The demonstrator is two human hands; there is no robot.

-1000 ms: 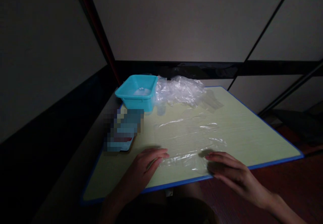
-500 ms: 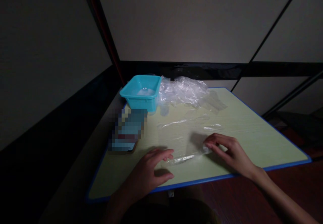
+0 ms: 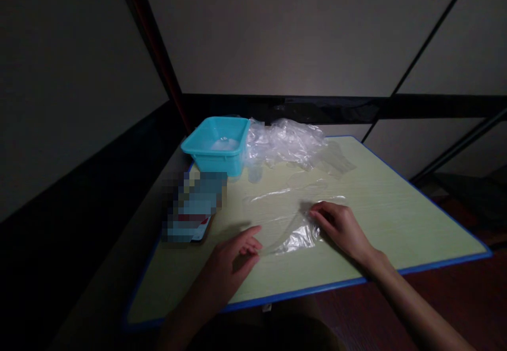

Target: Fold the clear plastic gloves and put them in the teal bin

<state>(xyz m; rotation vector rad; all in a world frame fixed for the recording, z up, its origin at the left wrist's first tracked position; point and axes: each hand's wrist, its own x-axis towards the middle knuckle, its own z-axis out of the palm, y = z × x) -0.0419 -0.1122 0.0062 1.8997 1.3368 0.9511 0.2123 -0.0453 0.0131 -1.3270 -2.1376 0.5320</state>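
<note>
A clear plastic bag [image 3: 299, 237] lies on the table, its near edge lifted into a shiny fold. My right hand [image 3: 340, 229] pinches that fold between thumb and fingertips at the bag's right side. At the near left corner is my left hand [image 3: 233, 258], its thumb and lower fingertips closed on the film while the index finger stretches out above. The film's exact hold between those fingertips is hard to see. Behind, more transparent film [image 3: 293, 195] lies flat.
A turquoise plastic basin [image 3: 214, 157] with whitish contents stands at the back left. Beside it are a small clear cup [image 3: 255, 173] and a heap of crumpled plastic bags [image 3: 295, 142]. A blurred-out flat object [image 3: 198, 206] lies at the left edge of the blue-rimmed table [image 3: 412, 224].
My right hand has moved left and away from me, lifting the bag's near edge into a fold. My left hand's fingers have closed in at the near left corner.
</note>
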